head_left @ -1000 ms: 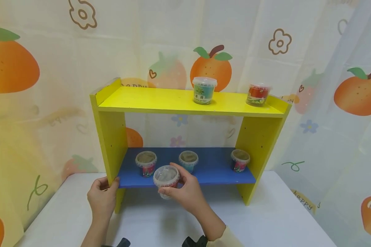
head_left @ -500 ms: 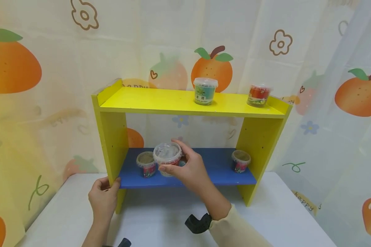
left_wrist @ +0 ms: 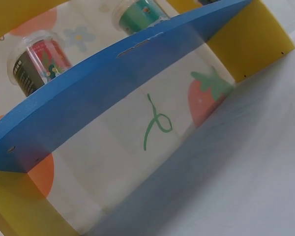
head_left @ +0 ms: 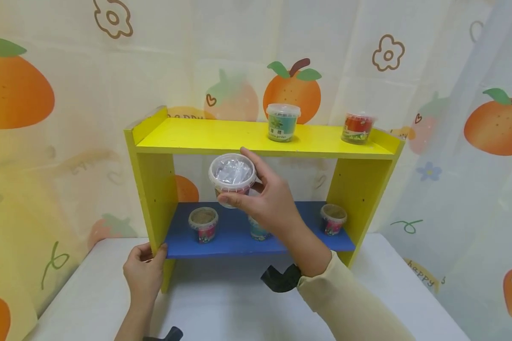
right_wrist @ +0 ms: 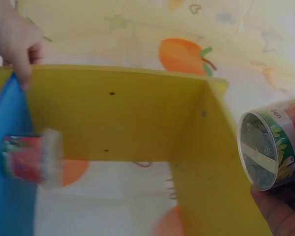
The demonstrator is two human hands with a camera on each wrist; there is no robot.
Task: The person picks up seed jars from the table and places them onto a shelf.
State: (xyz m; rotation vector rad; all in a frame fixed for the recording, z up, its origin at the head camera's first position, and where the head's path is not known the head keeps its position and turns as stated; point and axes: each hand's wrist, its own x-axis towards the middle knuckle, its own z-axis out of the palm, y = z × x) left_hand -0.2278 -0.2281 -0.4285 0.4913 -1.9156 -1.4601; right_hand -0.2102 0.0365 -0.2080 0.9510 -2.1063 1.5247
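Observation:
My right hand (head_left: pixel 273 201) holds a small clear-lidded plastic tub (head_left: pixel 232 177) between thumb and fingers, just below the front edge of the yellow top shelf (head_left: pixel 213 135). Seen in the right wrist view, the held tub (right_wrist: pixel 268 147) is tilted and carries a red and green label. At the lower left, my left hand (head_left: pixel 144 272) grips the yellow side panel (head_left: pixel 155 199) where the blue shelf (head_left: pixel 234 246) meets it. On the blue shelf stand a pink-labelled tub (head_left: pixel 204 225) at left, a blue tub (head_left: pixel 258 229) partly behind my right hand, and another pink tub (head_left: pixel 333 219) at right.
Up on the yellow top shelf are a green-blue tub (head_left: pixel 282 123) and a red tub (head_left: pixel 357 129) by the right end. The shelf unit stands on a white table (head_left: pixel 222 303), with a fruit-patterned curtain (head_left: pixel 324 28) behind it.
My right hand has lifted the tub from in front of the blue shelf's edge up to just under the top shelf. My left hand has stayed at the side panel.

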